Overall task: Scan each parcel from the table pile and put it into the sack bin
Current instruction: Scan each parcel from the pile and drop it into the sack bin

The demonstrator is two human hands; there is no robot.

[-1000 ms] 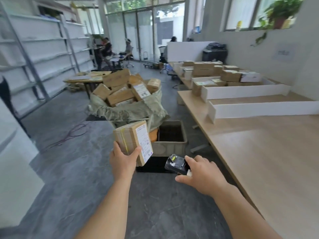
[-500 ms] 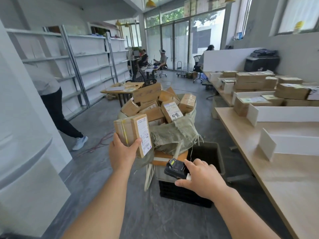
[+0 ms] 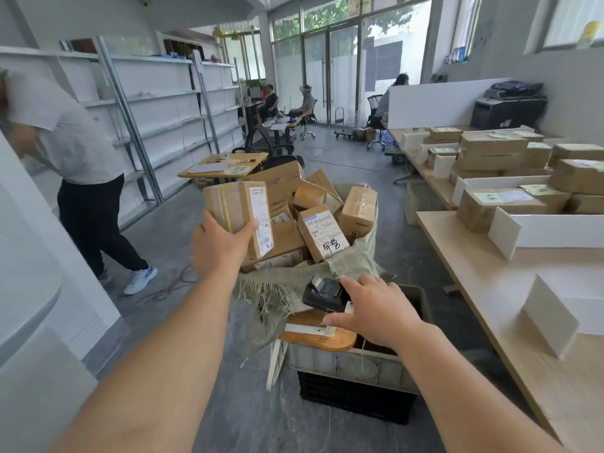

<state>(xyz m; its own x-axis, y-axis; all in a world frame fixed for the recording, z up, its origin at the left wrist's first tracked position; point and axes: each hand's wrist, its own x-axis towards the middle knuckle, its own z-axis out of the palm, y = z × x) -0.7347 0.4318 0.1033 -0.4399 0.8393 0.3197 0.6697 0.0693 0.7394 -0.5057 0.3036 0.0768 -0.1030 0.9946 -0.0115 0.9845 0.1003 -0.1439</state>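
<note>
1 parcel point(image 3: 238, 214) is gripped by the left hand point(image 3: 222, 246) near the heaped sack bin point(image 3: 327, 273); the scanner point(image 3: 322, 294) is clasped by the right hand point(image 3: 372, 308). The parcel is best laid flat so nothing slides.

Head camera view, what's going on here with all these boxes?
A person is sorting deliveries. Their left hand holds a labelled cardboard parcel up in front of the sack bin, which is already heaped with boxes. Their right hand grips a black handheld scanner lower down. More parcels sit on the table to the right.
</note>
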